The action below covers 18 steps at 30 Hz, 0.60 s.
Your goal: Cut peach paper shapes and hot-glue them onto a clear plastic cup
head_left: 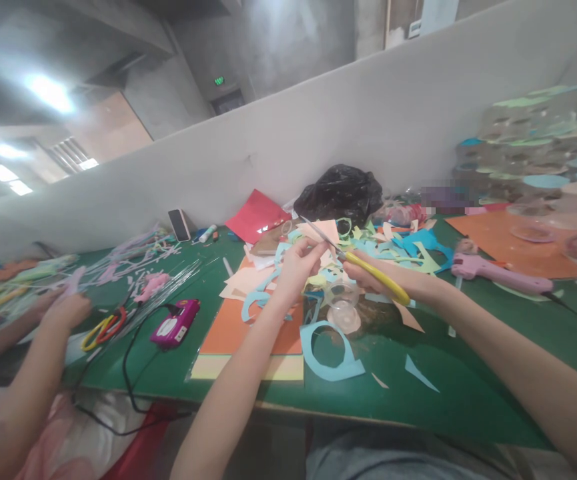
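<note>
My right hand grips scissors with yellow handles, their blades pointing up and to the left. Close beside the blades, my left hand pinches a piece of peach paper. The blades cross just at the fingertips and the paper; whether they are closed on it I cannot tell. Under both hands lies a heap of paper scraps in blue, green and peach. A light blue paper offcut with a round hole rests near the table edge, and clear plastic cups stand just below my right hand.
Orange and yellow sheets lie to the left, near a purple box with a black cable. A pink glue gun is at the right. Behind the scraps sits a black plastic bag. A co-worker's hands are at far left.
</note>
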Motion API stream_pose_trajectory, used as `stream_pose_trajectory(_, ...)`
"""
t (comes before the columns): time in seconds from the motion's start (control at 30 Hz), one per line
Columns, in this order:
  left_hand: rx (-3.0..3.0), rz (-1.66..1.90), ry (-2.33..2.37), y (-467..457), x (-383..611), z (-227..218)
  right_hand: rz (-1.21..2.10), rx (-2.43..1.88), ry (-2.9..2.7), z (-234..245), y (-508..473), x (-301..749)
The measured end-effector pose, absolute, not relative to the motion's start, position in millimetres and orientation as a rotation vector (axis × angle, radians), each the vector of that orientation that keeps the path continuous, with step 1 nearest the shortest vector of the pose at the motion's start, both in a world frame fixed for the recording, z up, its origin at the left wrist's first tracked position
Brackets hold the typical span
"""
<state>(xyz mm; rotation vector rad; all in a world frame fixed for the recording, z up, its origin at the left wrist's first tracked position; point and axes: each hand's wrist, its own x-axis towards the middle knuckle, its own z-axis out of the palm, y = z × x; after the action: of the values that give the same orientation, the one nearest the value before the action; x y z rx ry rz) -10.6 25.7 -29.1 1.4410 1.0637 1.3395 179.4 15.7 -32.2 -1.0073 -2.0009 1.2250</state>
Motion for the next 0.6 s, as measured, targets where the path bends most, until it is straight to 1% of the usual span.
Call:
stream_pose_trajectory(0.37, 1.423, 1.349, 1.096, 22.8, -4.6, -26.8, 1.263, -1.069, -1.986, -42.6, 25.9, 175.8)
stream_pose_trajectory(0.6, 1.394, 1.455, 1.102, 24.7, -8.1, -29.2, 1.033, -1.125, -2.117, -37.4, 20.5, 179.4)
